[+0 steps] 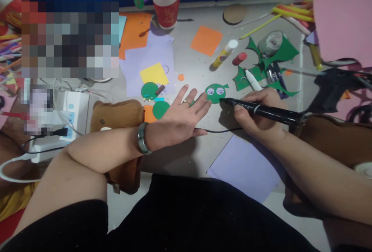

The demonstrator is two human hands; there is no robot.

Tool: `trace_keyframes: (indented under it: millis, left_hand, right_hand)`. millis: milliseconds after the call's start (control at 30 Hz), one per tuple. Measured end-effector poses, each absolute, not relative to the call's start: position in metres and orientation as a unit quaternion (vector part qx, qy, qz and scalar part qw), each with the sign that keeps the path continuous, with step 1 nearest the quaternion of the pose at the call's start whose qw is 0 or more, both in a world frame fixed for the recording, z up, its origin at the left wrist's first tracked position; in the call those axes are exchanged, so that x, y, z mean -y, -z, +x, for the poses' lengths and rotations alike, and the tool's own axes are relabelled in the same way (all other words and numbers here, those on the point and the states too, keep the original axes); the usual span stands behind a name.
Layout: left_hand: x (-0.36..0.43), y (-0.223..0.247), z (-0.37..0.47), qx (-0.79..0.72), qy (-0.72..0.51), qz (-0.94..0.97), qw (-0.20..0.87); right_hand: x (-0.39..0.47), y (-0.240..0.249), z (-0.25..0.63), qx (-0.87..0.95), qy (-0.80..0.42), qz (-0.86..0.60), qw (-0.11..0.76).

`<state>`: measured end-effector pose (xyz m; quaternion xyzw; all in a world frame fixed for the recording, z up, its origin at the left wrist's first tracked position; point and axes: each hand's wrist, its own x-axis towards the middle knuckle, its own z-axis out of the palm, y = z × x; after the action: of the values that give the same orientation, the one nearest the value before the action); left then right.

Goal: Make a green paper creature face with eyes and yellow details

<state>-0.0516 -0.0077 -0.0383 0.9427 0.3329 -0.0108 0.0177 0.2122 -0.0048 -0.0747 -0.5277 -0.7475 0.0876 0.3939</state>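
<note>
My right hand (263, 118) grips a thick black marker (279, 115), its dark tip at the lower right edge of a green paper circle (214, 97). Two drawn eyes are stuck on that circle, and a small green point sticks out at its upper right. Palm down, my left hand (184, 116) lies with fingers spread, fingertips close to the circle's left edge; whether they touch it I cannot tell. A plain green circle (161, 110) sits left of my left hand. Above it is another green circle (149, 90) with small paper pieces on it.
A red and white paper cup (168, 9) holds straws at the back. A glue stick (225, 54), its red cap (240, 58), green scraps (287, 50) and a glass jar (270, 44) lie behind. A black glue gun (325, 89) is at right, a power strip (69, 116) at left.
</note>
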Motion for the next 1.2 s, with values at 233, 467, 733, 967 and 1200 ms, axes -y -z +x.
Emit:
trace_keyframes:
  millis: [233,467,733,967,1200]
  left_hand:
    - [0.008,0.039,-0.052,-0.332,0.008,0.943,0.012]
    - [0.008,0.039,-0.052,-0.335,0.011,0.942,0.014]
    - [0.007,0.039,-0.052,-0.329,0.01,0.944,0.015]
    - [0.008,0.041,-0.052,-0.334,0.002,0.942,0.024]
    - [0.008,0.04,-0.053,-0.334,0.006,0.942,0.031]
  right_hand:
    - [0.004,0.074,0.212,0.752,-0.099,-0.52,0.394]
    - [0.003,0.073,0.211,0.751,-0.086,-0.522,0.395]
    - [0.005,0.075,0.217,0.761,-0.151,-0.477,0.412]
    - [0.003,0.066,0.212,0.792,-0.129,-0.454,0.387]
    - [0.003,0.066,0.21,0.785,-0.135,-0.477,0.371]
